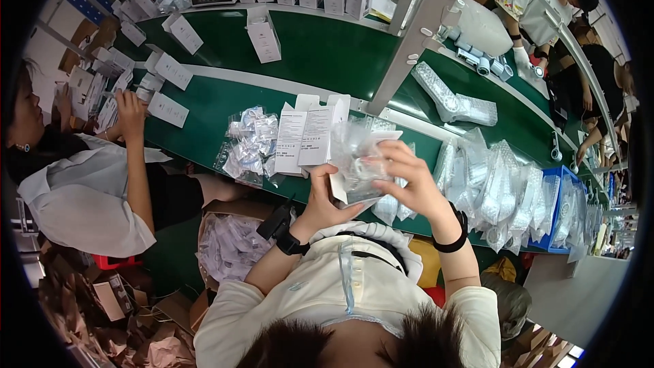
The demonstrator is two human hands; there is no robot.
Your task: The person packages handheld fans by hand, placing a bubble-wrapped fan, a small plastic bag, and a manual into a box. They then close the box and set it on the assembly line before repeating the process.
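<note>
In front of my chest, my left hand (323, 204) is wrapped round the side of an open white carton (336, 189). My right hand (411, 178) has its fingers closed on a clear plastic bag (360, 163) at the carton's mouth. What lies inside the bag is hard to make out, and part of it is hidden by the carton wall. Just beyond stand white cartons with printed sides (315, 138), their top flaps up. Left of these lies a heap of small clear packets (251, 144) on the green table.
Bubble-wrapped items (497, 187) are heaped at my right, beside a blue crate (560, 206). A green belt (225, 35) carrying white cartons runs behind a metal post (409, 48). At left, a co-worker's hand (129, 110) handles cartons. A box of packets (228, 242) stands below the table.
</note>
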